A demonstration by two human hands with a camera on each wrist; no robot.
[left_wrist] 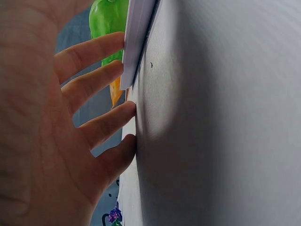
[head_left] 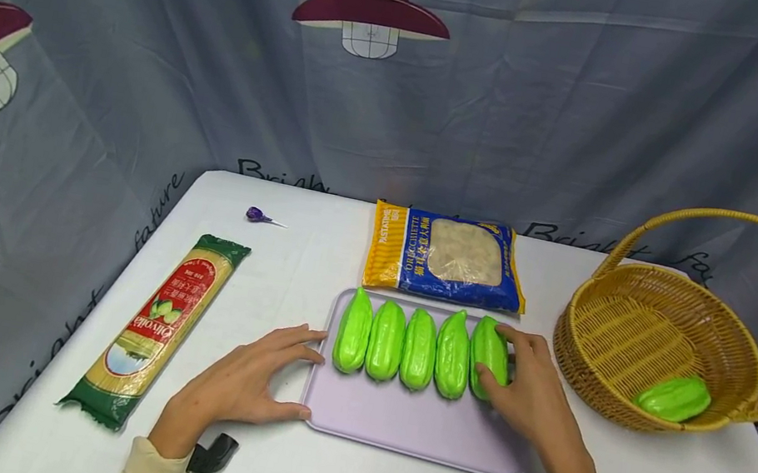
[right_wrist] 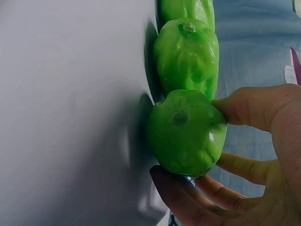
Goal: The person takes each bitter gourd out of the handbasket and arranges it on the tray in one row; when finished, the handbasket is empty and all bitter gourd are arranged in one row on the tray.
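On the lilac tray (head_left: 385, 419) several glossy, ridged green bitter melons (head_left: 387, 341) lie side by side in a row, lengthwise away from me. My right hand (head_left: 531, 386) grips the rightmost bitter melon (head_left: 488, 353), thumb on its left side and fingers round its right. In the right wrist view that held melon (right_wrist: 186, 136) shows its round end, close beside its neighbour (right_wrist: 186, 54). My left hand (head_left: 247, 378) is spread at the tray's left edge, fingertips and thumb touching the rim (left_wrist: 136, 42).
A wicker basket (head_left: 571, 376) with a tall handle stands at the right, holding one bitter melon (head_left: 676, 398). Behind the tray lies a blue and yellow pasta bag (head_left: 459, 259). A spaghetti packet (head_left: 159, 325) and a purple lollipop (head_left: 257, 215) lie at the left. Grey curtains surround the white table.
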